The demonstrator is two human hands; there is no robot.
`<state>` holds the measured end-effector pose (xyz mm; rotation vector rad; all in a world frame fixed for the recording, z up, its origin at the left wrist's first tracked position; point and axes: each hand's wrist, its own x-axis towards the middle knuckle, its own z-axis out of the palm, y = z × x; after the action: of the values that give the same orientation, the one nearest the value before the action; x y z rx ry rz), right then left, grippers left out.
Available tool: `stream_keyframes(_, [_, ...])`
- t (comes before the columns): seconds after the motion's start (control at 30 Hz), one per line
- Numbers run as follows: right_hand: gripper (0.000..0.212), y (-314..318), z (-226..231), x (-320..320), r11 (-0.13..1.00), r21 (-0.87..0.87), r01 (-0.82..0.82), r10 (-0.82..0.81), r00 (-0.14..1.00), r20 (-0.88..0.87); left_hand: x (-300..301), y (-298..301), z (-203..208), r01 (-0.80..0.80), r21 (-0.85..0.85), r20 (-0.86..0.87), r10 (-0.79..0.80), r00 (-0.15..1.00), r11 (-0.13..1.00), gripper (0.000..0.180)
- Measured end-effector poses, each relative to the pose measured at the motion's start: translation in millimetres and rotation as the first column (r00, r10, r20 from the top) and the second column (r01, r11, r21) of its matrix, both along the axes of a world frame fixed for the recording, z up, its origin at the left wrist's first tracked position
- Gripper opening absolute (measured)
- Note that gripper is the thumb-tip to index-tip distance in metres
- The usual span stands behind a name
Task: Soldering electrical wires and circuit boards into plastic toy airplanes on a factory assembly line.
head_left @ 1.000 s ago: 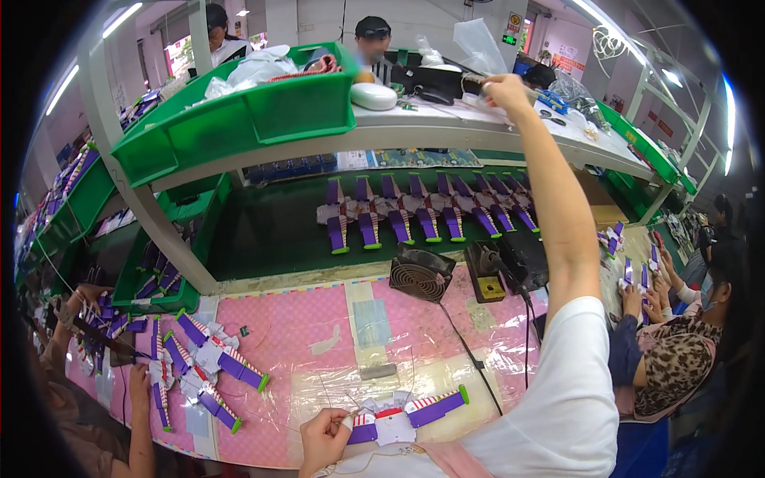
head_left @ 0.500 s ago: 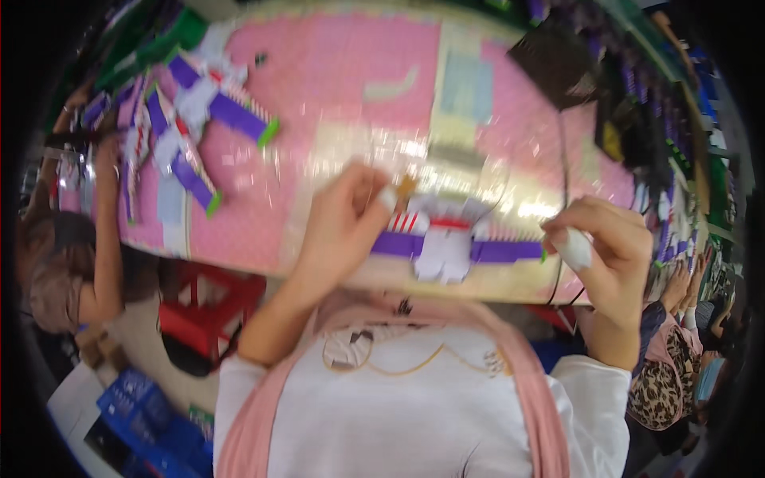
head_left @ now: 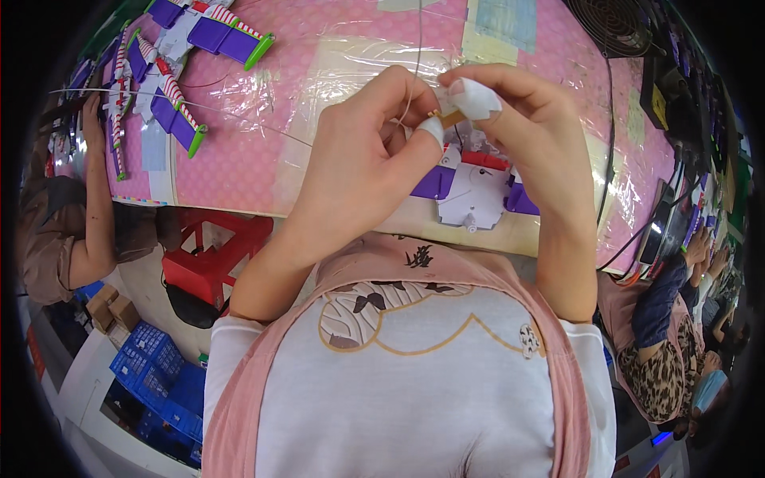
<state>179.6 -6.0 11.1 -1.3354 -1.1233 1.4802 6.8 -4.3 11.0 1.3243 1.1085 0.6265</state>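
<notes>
My left hand point(head_left: 370, 135) and my right hand point(head_left: 530, 127) meet above the table, thumbs wrapped in white tape. Both pinch a small flat yellow-brown piece point(head_left: 452, 119), mostly covered by the fingers, so its kind is unclear. A thin wire point(head_left: 419, 40) runs from above down to my left fingers. Just beneath my hands lies a white toy wing assembly point(head_left: 472, 199) with purple panels and a red part at its middle. My right hand and wrist hide some of it. Dark thin leads show close under the small piece.
Several purple, white and green winged toy assemblies point(head_left: 171, 99) lie at the far left of the pink table point(head_left: 239, 171). A black fan point(head_left: 610, 24) stands at the far right, with a cable point(head_left: 610, 143) hanging nearby. A red stool point(head_left: 195, 267) and people are at the sides.
My right hand has left the right end of the wing assembly and moved left to meet my left hand. It now also grips the small piece. The view has shifted too.
</notes>
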Motion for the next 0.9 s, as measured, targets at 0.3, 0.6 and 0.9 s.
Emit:
stream_keyframes(0.3, [0.016, -34, -14, 5, 0.971, -0.137, 0.194, -0.231, 0.902, -0.365, -1, -14, -12, -0.215, -0.002, 0.07, 0.214, 0.974, 0.977, 0.008])
stream_keyframes(0.6, [0.014, -60, -5, -18, 0.981, 0.09, 0.171, -0.188, 0.95, 0.247, 5, -22, -3, -0.188, 0.015, 0.075, 0.187, 0.98, 0.982, 0.017])
stream_keyframes(0.9, [0.011, -61, -9, -25, 0.972, 0.179, 0.151, -0.204, 0.921, 0.331, 3, -28, -2, -0.166, 0.057, 0.057, 0.163, 0.985, 0.984, 0.016])
